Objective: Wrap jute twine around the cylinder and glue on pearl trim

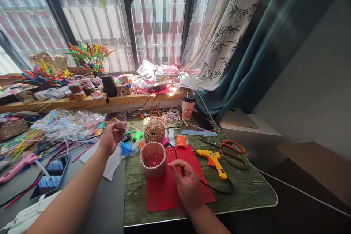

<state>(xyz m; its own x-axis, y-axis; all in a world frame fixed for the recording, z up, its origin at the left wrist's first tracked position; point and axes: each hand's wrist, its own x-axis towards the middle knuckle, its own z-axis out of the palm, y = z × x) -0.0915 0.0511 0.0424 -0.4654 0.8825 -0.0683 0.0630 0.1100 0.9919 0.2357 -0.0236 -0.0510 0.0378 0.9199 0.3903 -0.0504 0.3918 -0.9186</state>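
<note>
My left hand [110,139] reaches to the far left, its fingers closed on a small pinkish clear packet [121,125]. My right hand [188,184] hovers over a red sheet [161,197], thumb and forefinger pinched together; whatever they may hold is too small to make out. Just left of that hand stands a round pinkish cup [154,172] with a rim of white beads. Behind the cup lies a ball of twine [154,131]. Blue [126,148], green [137,136] and orange [181,141] packets are scattered around it.
A yellow glue gun [212,159] and orange-handled scissors [230,146] lie to the right. Farther back are translucent glue sticks [199,132] and a lidded paper cup [188,106]. On the left are a phone [52,175], a pink glue gun [20,166] and plastic bags [74,124].
</note>
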